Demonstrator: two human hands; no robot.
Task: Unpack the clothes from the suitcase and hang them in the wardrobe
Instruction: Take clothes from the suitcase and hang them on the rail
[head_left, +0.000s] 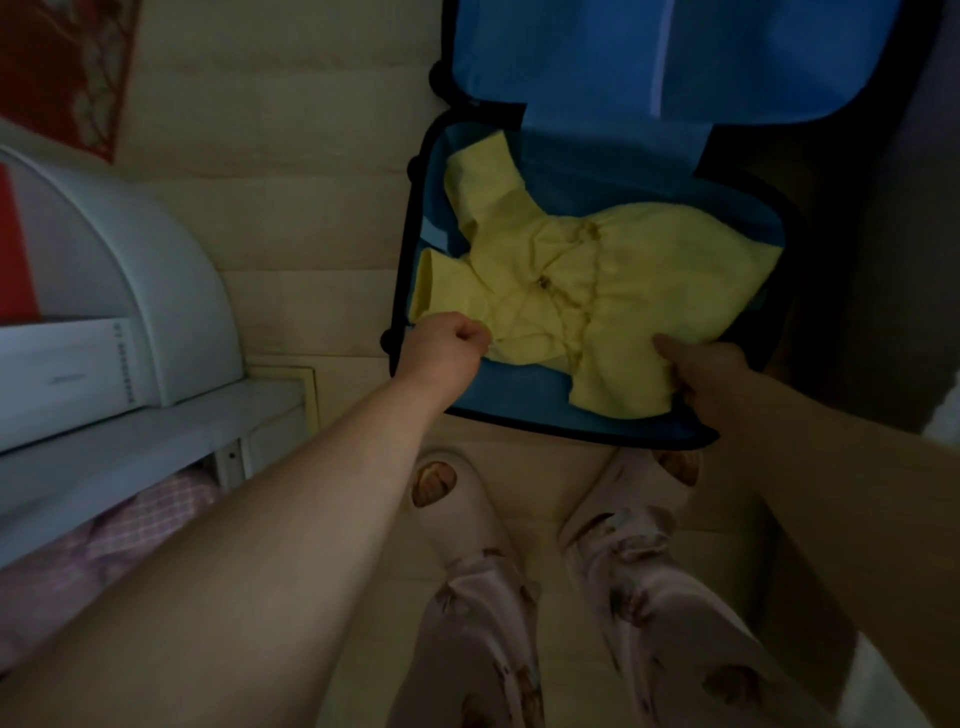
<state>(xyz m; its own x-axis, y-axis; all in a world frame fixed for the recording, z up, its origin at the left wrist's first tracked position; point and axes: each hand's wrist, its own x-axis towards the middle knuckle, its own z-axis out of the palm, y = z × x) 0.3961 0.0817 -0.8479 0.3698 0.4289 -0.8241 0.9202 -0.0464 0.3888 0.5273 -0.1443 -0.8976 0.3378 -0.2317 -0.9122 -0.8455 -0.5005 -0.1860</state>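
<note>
A blue suitcase (524, 384) lies open on the floor ahead of me, its lid (649, 57) folded back. Inside it lies a crumpled pale yellow garment (623, 280) with sleeves spread to the left. My left hand (447, 345) grips the garment's near left edge with curled fingers. My right hand (711, 374) holds the garment's near right edge, thumb on top of the cloth and fingers hidden beneath. No wardrobe is in view.
A white rounded appliance (104, 291) stands on a pale shelf (145, 436) at the left, with pink checked fabric (104, 540) below it. My feet in slippers (441, 488) stand just before the suitcase on the light floor. A red patterned cloth (62, 67) hangs top left.
</note>
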